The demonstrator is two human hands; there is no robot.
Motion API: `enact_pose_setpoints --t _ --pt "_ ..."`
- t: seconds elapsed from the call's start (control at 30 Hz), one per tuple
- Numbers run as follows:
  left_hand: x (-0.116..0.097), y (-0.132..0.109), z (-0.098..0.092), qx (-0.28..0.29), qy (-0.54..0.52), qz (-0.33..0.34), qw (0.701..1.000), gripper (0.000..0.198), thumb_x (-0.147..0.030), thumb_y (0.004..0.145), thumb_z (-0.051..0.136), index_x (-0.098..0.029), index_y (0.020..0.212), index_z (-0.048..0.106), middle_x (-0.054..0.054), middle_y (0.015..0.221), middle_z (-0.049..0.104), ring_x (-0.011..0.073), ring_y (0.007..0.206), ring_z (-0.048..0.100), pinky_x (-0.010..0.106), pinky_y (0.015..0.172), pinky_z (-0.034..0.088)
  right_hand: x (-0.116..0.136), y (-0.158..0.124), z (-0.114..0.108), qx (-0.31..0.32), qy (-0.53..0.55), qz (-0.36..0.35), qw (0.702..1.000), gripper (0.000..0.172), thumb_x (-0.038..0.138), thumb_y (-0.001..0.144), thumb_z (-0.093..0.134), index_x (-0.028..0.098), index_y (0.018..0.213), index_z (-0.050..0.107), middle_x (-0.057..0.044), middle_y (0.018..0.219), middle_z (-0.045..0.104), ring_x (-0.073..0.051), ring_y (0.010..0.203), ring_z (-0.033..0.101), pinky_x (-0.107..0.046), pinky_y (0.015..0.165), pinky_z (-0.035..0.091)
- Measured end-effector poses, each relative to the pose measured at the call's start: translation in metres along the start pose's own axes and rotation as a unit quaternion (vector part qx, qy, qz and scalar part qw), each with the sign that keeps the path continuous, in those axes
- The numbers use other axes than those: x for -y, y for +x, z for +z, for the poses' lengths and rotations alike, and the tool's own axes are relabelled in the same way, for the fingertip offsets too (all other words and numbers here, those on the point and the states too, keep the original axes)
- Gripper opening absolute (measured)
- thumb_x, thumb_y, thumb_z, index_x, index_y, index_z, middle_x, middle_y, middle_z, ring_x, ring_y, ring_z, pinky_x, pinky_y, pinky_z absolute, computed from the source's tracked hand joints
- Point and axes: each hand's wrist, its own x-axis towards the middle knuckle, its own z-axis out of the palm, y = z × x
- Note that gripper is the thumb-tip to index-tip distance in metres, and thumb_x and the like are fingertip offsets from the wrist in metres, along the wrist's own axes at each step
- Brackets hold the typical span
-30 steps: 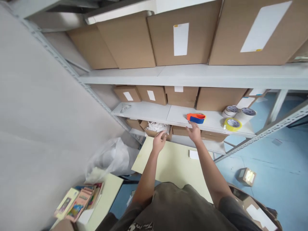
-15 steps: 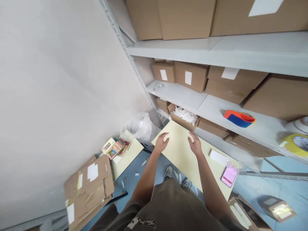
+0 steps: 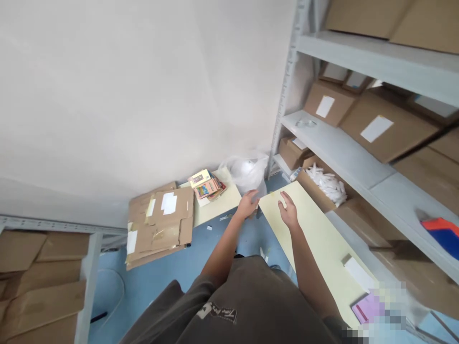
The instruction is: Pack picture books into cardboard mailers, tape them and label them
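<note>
My left hand (image 3: 247, 204) hovers empty, its fingers apart, between the cream table and a smaller cream table (image 3: 234, 197) by the wall. Over the near end of the cream table (image 3: 311, 215) is my right hand (image 3: 288, 210), also empty with thumb and fingers spread. Neither hand appears to touch anything. A pile of colourful booklets (image 3: 206, 185) lies on the smaller table, beside flattened cardboard boxes (image 3: 161, 224). Farther along the cream table are a white box (image 3: 358, 274) and a pink-screened phone (image 3: 366, 308), partly blurred out.
Grey shelving (image 3: 344, 138) with cardboard boxes runs along the right. An open carton (image 3: 315, 191) of white pieces sits on its lower shelf. A translucent plastic bag (image 3: 247, 172) stands in the corner. Another rack (image 3: 89, 282) with cartons is at lower left. Scraps lie on the blue floor (image 3: 211, 243).
The view has swung left, so the booklets, flattened boxes and left rack show more. My left hand is now off the cream table's edge. Both hands stay empty.
</note>
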Motion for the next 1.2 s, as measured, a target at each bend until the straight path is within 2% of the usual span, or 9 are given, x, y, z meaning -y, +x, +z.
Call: enact_pose_setpoints --t 0.13,0.3,0.4,0.5,0.63,0.8,0.93,1.03,1.2 --pt "0.068 0.001 -0.070 -0.060 0.000 -0.044 0.997 0.039 -0.026 0.099 0.063 -0.021 0.137 0.071 0.013 0.140 0.072 0.0288 0.133 0.065 0.048 0.119 0.049 0.035 0.034 0.077 0.039 -0.007 -0.022 0.999 0.055 0.046 0.103 0.050 0.022 0.151 0.063 -0.015 0.159 0.059 -0.031 0.149 0.052 -0.055 0.126 0.041" --pt "0.150 -0.008 -0.147 -0.120 -0.009 -0.105 0.987 0.038 -0.027 0.100 0.061 -0.018 0.136 0.071 0.015 0.138 0.072 0.0294 0.133 0.065 0.049 0.117 0.050 0.071 0.078 0.185 0.113 -0.016 -0.062 0.991 0.055 0.044 0.101 0.051 0.021 0.149 0.065 -0.015 0.160 0.058 -0.031 0.150 0.052 -0.054 0.127 0.040" --pt "0.188 -0.023 -0.185 -0.143 -0.015 -0.155 0.978 0.040 -0.025 0.099 0.061 -0.018 0.137 0.071 0.016 0.140 0.071 0.0302 0.134 0.064 0.048 0.116 0.051 0.092 0.099 0.252 0.156 -0.015 -0.083 0.984 0.056 0.042 0.100 0.051 0.020 0.150 0.064 -0.014 0.161 0.056 -0.030 0.152 0.050 -0.053 0.130 0.037" --pt "0.219 -0.041 -0.211 -0.161 -0.029 -0.214 0.963 0.043 -0.026 0.096 0.065 -0.019 0.138 0.071 0.016 0.140 0.071 0.0301 0.130 0.066 0.047 0.112 0.053 0.110 0.111 0.308 0.200 -0.014 -0.090 0.976 0.057 0.040 0.099 0.050 0.020 0.151 0.063 -0.013 0.163 0.054 -0.029 0.153 0.048 -0.052 0.131 0.035" --pt "0.259 -0.058 -0.223 -0.202 -0.077 -0.300 0.929 0.041 -0.036 0.097 0.066 -0.021 0.135 0.072 0.015 0.132 0.075 0.0290 0.120 0.070 0.045 0.105 0.054 0.116 0.114 0.358 0.256 -0.027 -0.068 0.964 0.061 0.036 0.097 0.050 0.020 0.155 0.060 -0.012 0.165 0.052 -0.029 0.156 0.044 -0.051 0.131 0.035" --pt "0.295 -0.060 -0.213 -0.236 -0.120 -0.399 0.878 0.051 -0.047 0.087 0.077 -0.019 0.129 0.072 0.015 0.121 0.077 0.0277 0.106 0.072 0.039 0.096 0.054 0.099 0.107 0.388 0.321 -0.061 -0.043 0.944 0.074 0.029 0.092 0.051 0.018 0.165 0.047 -0.010 0.169 0.047 -0.028 0.160 0.037 -0.048 0.132 0.034" --pt "0.302 -0.052 -0.204 -0.223 -0.122 -0.452 0.855 0.049 -0.048 0.082 0.081 -0.015 0.118 0.074 0.015 0.112 0.077 0.0253 0.093 0.073 0.037 0.088 0.054 0.086 0.099 0.404 0.354 -0.089 -0.025 0.931 0.078 0.024 0.091 0.052 0.015 0.167 0.041 -0.012 0.174 0.037 -0.029 0.164 0.029 -0.048 0.132 0.033" --pt "0.305 -0.048 -0.199 -0.219 -0.147 -0.470 0.842 0.038 -0.044 0.080 0.083 -0.017 0.106 0.076 0.013 0.101 0.079 0.0237 0.086 0.073 0.035 0.083 0.054 0.085 0.091 0.415 0.381 -0.116 -0.032 0.917 0.074 0.022 0.092 0.054 0.011 0.164 0.045 -0.018 0.172 0.040 -0.033 0.165 0.025 -0.053 0.131 0.030" --pt "0.315 -0.061 -0.201 -0.270 -0.198 -0.482 0.810 0.031 -0.044 0.080 0.083 -0.017 0.091 0.073 0.008 0.082 0.076 0.0244 0.083 0.073 0.037 0.080 0.057 0.100 0.076 0.427 0.422 -0.184 -0.083 0.884 0.064 0.017 0.093 0.058 0.008 0.156 0.056 -0.022 0.170 0.042 -0.038 0.166 0.020 -0.055 0.134 0.017"
